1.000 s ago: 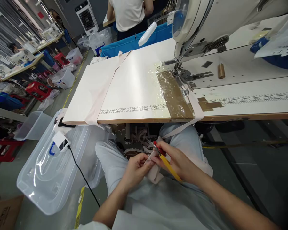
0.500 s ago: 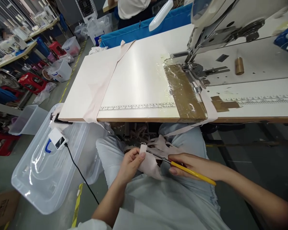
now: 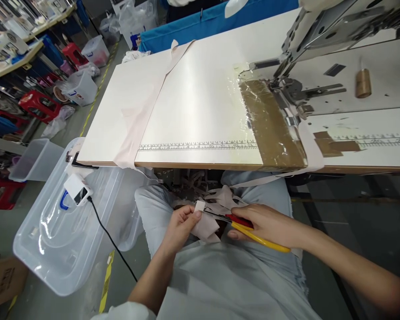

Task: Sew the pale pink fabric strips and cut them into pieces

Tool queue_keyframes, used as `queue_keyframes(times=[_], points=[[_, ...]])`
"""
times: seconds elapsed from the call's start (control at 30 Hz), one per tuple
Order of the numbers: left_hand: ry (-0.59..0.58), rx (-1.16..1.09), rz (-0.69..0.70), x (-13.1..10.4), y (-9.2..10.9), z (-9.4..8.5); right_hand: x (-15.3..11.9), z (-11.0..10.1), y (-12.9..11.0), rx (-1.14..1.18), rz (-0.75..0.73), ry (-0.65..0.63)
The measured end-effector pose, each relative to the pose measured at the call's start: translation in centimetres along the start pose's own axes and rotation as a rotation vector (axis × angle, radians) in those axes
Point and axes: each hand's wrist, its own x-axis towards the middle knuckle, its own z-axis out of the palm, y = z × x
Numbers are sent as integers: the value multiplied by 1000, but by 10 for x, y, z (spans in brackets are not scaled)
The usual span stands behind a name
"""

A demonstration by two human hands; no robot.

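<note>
One left hand (image 3: pixel 180 226) pinches pale-pink cloth strip (image 3: pixel 206 228), best held flat beside long red-and-yellow-handled metal scissors (image 3: pixel 262 241) the right hand (image 3: pixel 273 223) grips.

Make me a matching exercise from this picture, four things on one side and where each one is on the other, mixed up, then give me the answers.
Things:
1. Scissors
2. Small pale cloth piece
3. White device with black cable
4. Brown cylinder

Places:
A. On the clear plastic box
B. Near the sewing machine's needle area
C. In the right hand
D. In the left hand

Pairs: 1-C, 2-D, 3-A, 4-B
</note>
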Motion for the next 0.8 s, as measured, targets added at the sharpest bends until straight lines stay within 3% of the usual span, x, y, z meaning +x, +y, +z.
queue_keyframes(times=[0.4, 0.63, 0.73, 0.8], points=[[11, 3, 20, -1, -5, -1, -1, 5, -5, -118, 4, 72], [-46, 41, 59, -7, -9, 0, 2, 8, -9, -147, -17, 93], [-56, 131, 105, -10, -12, -1, -2, 15, -2, -52, 4, 118], [-60, 313, 197, -11, -10, -9, -6, 20, 2, 32, 13, 211]])
